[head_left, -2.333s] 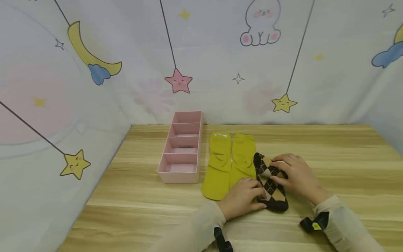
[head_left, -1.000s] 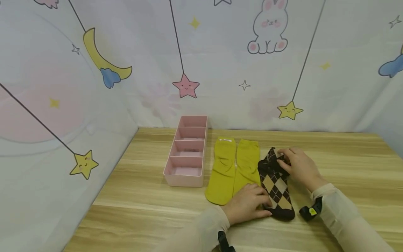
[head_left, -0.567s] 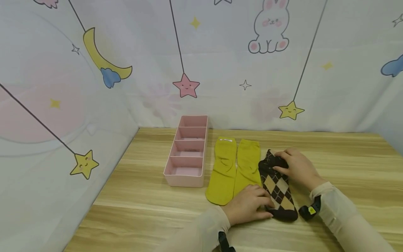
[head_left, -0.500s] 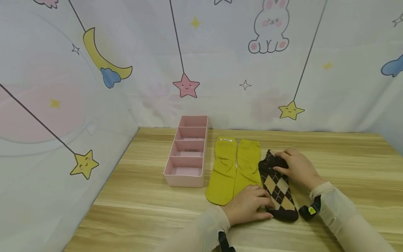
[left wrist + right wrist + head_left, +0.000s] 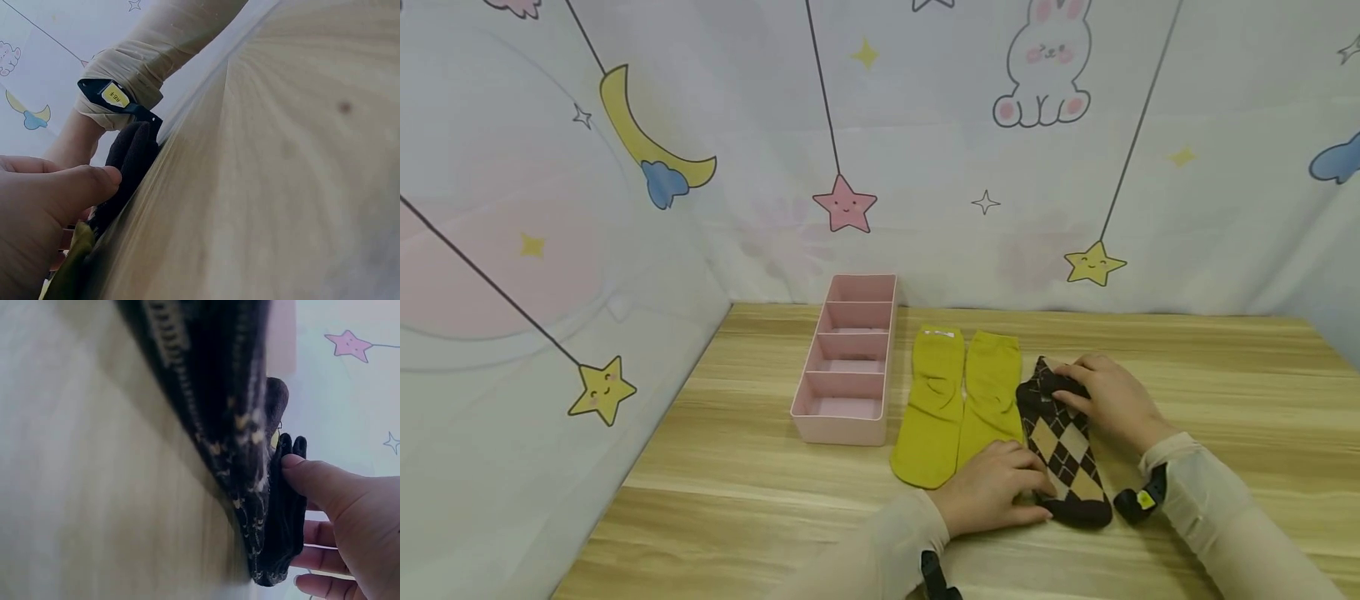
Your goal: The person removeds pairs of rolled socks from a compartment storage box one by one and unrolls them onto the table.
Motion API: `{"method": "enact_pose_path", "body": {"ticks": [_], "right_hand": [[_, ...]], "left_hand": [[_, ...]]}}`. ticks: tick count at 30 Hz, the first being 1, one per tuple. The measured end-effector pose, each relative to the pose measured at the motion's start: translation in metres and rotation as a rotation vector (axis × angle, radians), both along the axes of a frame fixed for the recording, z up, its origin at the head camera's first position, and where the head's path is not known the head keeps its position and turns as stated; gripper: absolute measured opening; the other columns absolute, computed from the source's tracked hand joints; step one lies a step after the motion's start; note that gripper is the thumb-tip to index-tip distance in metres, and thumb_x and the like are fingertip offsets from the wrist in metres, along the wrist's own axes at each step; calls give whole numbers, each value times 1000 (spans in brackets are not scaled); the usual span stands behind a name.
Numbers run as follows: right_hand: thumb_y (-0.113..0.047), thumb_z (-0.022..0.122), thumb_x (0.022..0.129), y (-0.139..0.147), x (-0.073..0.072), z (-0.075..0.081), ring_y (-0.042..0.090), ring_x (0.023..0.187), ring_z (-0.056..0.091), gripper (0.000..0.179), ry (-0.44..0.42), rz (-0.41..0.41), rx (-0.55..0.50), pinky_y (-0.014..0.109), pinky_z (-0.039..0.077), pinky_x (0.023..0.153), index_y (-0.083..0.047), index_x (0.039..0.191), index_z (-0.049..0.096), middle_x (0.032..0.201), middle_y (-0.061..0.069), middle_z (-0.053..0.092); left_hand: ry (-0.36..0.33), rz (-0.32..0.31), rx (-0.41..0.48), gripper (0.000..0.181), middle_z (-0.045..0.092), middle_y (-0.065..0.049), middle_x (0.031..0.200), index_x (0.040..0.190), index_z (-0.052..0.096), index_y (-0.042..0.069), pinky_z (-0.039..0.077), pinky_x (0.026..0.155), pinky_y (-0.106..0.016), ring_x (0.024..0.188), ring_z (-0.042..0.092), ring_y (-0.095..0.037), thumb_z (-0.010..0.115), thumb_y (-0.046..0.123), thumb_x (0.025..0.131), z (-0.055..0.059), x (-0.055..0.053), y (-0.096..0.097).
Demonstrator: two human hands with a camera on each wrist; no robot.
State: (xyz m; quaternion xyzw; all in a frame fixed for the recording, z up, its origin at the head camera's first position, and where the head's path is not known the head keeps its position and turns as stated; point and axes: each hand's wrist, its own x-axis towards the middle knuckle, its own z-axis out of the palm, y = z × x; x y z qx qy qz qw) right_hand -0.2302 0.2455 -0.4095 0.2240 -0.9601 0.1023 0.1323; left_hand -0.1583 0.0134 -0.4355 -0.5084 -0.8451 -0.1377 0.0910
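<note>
Dark brown argyle socks (image 5: 1066,457) with tan diamonds lie on the wooden table, toe end toward the person. Two layers show at the toe (image 5: 134,150) in the left wrist view. My left hand (image 5: 992,487) holds their left edge near the toe, thumb and fingertips on the fabric, its palm beside the yellow sock. My right hand (image 5: 1116,400) pinches the bunched upper end, thumb on one side and fingers on the other in the right wrist view, where folded dark layers (image 5: 284,512) show. Two yellow socks (image 5: 928,417) lie flat, side by side, left of the argyle ones.
A pink box (image 5: 838,431) with several compartments in a row stands left of the yellow socks. A printed cloth (image 5: 925,250) hangs behind the table (image 5: 730,500) and along both sides. Each wrist wears a black camera (image 5: 1138,502).
The right hand has folded the upper end of the argyle socks over, baring more of the lower diamonds. The left hand has stayed by the toe. Over the last half second almost nothing moves.
</note>
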Motion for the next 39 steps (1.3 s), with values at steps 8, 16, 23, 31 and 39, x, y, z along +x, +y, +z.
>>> {"method": "enact_pose_path", "body": {"ticks": [8, 16, 23, 31, 39], "right_hand": [[-21, 69, 87, -2, -3, 1, 35, 92, 61, 30, 46, -4, -13, 52, 50, 82, -3, 111, 69, 98, 15, 66], [-12, 72, 83, 0, -8, 5, 23, 67, 56, 14, 189, -23, -51, 39, 48, 57, -3, 94, 72, 78, 9, 59], [-12, 61, 92, 2, -14, 18, 25, 61, 60, 19, 40, -94, -65, 35, 45, 48, 1, 104, 69, 90, 21, 69], [-12, 55, 95, 3, -20, 23, 14, 50, 44, 23, -19, -133, -69, 26, 33, 45, 3, 108, 67, 83, 19, 63], [-20, 55, 97, 3, -26, 21, 17, 58, 54, 31, -89, -157, -52, 29, 41, 48, 5, 112, 64, 91, 20, 62]], "left_hand": [[-6, 7, -9, 23, 65, 14, 109, 107, 70, 30, 39, 99, -15, 106, 56, -3, 63, 44, 90, 0, -1, -1], [8, 8, -6, 23, 65, 14, 108, 106, 70, 30, 40, 98, -15, 104, 56, -2, 63, 44, 90, 0, -2, -2], [15, 7, -3, 22, 65, 14, 106, 105, 71, 30, 39, 98, -14, 103, 56, -2, 65, 44, 89, 1, -1, -2], [9, 2, -7, 23, 65, 14, 107, 106, 70, 30, 39, 97, -13, 103, 56, -2, 64, 44, 89, 0, -1, -1], [7, -2, -4, 23, 65, 14, 107, 107, 70, 30, 39, 96, -12, 103, 56, -1, 64, 44, 90, -1, 0, 1]]}}
